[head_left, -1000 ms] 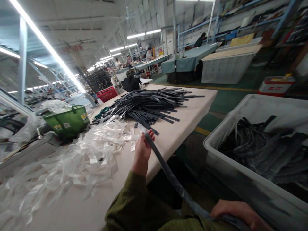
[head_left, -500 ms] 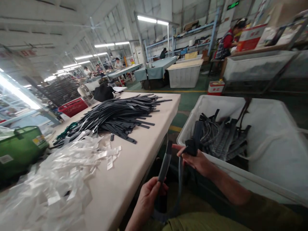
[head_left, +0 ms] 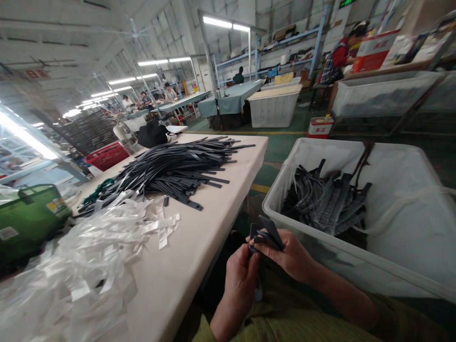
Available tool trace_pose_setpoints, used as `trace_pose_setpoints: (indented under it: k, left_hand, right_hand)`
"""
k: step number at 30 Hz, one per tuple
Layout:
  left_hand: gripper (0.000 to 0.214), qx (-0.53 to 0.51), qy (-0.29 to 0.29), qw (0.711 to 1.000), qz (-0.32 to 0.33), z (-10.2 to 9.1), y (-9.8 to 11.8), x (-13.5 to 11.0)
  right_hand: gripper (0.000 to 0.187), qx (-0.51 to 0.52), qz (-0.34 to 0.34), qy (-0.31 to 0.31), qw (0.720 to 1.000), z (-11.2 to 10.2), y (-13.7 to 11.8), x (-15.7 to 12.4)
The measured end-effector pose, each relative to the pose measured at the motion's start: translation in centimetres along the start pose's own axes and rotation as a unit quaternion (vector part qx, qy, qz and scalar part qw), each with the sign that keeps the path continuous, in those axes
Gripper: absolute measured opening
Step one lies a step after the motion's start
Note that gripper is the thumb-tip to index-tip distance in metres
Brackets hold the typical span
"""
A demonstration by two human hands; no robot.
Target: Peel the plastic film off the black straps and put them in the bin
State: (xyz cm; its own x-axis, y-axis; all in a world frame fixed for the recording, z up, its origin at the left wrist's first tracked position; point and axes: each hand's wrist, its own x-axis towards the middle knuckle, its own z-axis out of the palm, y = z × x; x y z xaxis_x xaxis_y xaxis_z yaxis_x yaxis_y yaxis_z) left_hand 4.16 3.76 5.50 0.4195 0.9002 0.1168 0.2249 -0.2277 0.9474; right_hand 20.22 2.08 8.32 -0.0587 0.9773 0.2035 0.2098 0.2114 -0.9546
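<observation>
Held strips: a small bunch of dark strips [head_left: 272, 232] is in the person's grip above the lap, between table and bin, with flat ends standing up at uneven angles.
Right hand: the right hand [head_left: 294, 259] is clamped round the bunch, thumb along the near side, apparently so the ends stay gathered and exposed.
Left hand: the left hand [head_left: 238, 280] meets the right at the bunch, its thumb and fingertips pinched on the strips' near side; exactly which strip it grips is hidden. The low, close hold probably steadies thin, limp material.
Below the hands: a greyish length hangs under the fingers, mostly lost against the dark clothing.
Table pile: a heap of long dark strips [head_left: 178, 161] lies on the pale table [head_left: 171, 285], roughly aligned, many ends fanned toward the right edge, perhaps for easy picking.
White ribbons: crumpled translucent ribbons [head_left: 89, 266] spread over the near left of the table, apart from most of the dark heap, likely to keep the two materials separate.
Bin: a pale plastic bin [head_left: 399, 175] stands just right of the table, within arm's reach; more dark pieces [head_left: 331, 204] lie bunched in its left part.
Left side: a green bag [head_left: 33, 213] sits beside the ribbons, and a red basket [head_left: 107, 156] stands farther off.
</observation>
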Motion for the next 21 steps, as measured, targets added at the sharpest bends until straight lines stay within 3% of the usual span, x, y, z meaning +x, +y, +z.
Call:
trace_pose_setpoints:
  k: [3,6,11,14,18,21]
  left_hand:
    - [0.025,0.100,-0.006,0.995,0.012,1.0,-0.9,-0.7]
    - [0.020,0.156,-0.063,0.985,0.029,1.8,-1.7,-1.6]
    - [0.016,0.121,-0.153,0.980,0.039,2.5,-2.5,-2.0]
    - [0.023,0.045,-0.140,0.988,0.045,2.3,-3.4,-2.1]
    - [0.033,0.011,-0.049,0.999,-0.022,1.7,-5.3,-2.5]
    - [0.036,0.014,-0.009,0.999,-0.032,0.9,-6.8,-2.7]
  right_hand:
    - [0.038,0.037,0.041,0.006,0.998,-0.9,-0.1,-0.6]
    - [0.039,0.046,0.058,0.048,0.996,-2.3,0.2,-1.0]
    - [0.039,-0.008,0.068,0.113,0.991,-5.8,0.2,-1.4]
    - [0.041,-0.080,0.073,0.214,0.971,-10.0,-0.9,-0.9]
    - [0.038,-0.209,0.023,0.401,0.892,-18.1,-4.3,0.7]
    - [0.047,-0.258,-0.002,0.431,0.865,-23.9,-5.4,2.4]
